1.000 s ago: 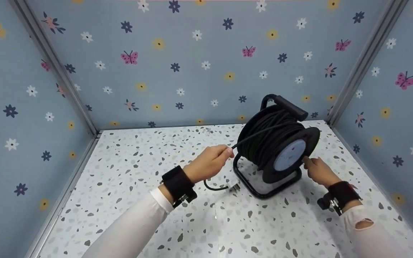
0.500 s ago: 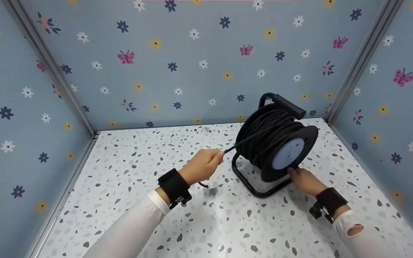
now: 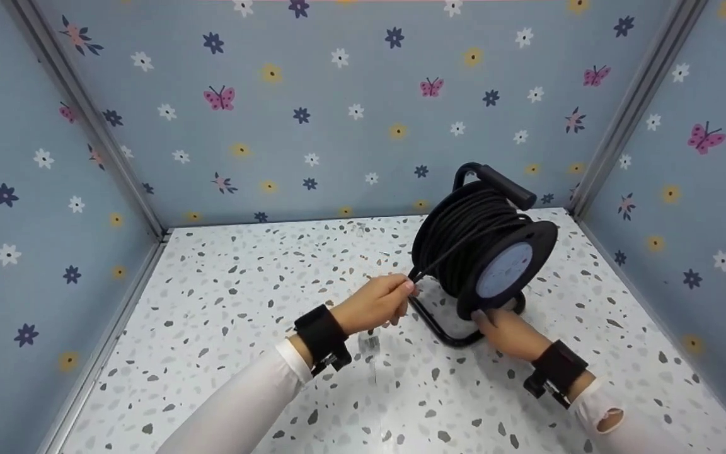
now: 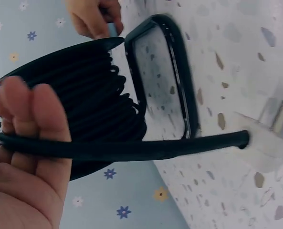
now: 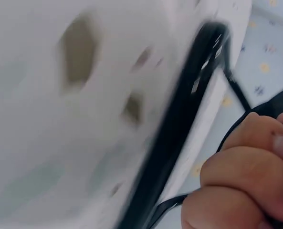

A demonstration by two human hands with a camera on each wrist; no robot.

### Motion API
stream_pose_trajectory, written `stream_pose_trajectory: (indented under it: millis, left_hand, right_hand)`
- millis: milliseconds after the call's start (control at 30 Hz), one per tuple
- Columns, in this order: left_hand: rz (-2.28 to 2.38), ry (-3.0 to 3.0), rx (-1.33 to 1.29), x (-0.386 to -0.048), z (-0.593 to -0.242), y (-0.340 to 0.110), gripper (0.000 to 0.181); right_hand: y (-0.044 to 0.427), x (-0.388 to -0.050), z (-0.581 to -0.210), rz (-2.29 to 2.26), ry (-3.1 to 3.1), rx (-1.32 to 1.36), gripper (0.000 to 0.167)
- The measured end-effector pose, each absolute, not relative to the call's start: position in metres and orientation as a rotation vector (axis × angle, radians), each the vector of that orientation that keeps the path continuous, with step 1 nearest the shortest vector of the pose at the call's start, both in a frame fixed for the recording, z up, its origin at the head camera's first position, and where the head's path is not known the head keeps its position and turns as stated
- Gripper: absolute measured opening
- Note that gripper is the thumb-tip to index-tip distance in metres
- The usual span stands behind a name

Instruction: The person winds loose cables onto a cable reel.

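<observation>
A black cable reel [image 3: 542, 243] stands on its tubular frame at right of centre in the head view, wound with black cable. My left hand [image 3: 375, 302] grips the loose stretch of cable [image 3: 448, 253] just left of the drum. In the left wrist view the cable [image 4: 179, 149] crosses the curled fingers, and its white plug [image 4: 263, 143] hangs at the end. My right hand [image 3: 514, 334] holds the lower edge of the reel's near flange. Its fingers [image 5: 246, 167] are curled in the right wrist view; whether they hold a knob or the rim is hidden.
The reel rests on a white speckled tabletop [image 3: 230, 315]. Blue flowered panels [image 3: 338, 113] enclose the back and both sides, joined by grey metal posts [image 3: 621, 113]. The reel's black carrying handle [image 3: 507, 186] points up near the back panel.
The right hand has swept down and left along the flange, and the reel has turned. Holding the cable, the left hand shifted left and down, then back right toward the drum.
</observation>
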State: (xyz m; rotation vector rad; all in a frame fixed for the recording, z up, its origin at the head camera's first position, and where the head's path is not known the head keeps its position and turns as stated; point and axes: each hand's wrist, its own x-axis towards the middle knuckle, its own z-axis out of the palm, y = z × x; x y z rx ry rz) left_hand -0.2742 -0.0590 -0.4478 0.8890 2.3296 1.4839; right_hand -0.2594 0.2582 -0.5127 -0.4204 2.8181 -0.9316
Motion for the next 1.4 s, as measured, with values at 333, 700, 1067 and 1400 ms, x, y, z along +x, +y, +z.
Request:
stream_pose_trajectory:
  millis: [333,700,1067,1400]
  left_hand:
    - [1.394,2.534,1.020,-0.285,-0.451,-0.037,0.027]
    - [1.536,2.432,0.972,-0.290,-0.446,-0.020,0.029]
    - [1.381,2.516,0.975,-0.292,-0.463,-0.048,0.020]
    - [0.906,2.691,0.826,-0.293,-0.487,-0.106,0.029]
  right_hand:
    - [0.230,-0.249,-0.487,-1.033,2.897,-0.600,0.045]
    - [0.225,-0.247,-0.458,-1.117,2.909,-0.602,0.047]
    - [0.239,-0.254,-0.418,-1.188,2.987,-0.598,0.045]
    - [0.269,-0.271,-0.397,-1.380,3.015,-0.461,0.043]
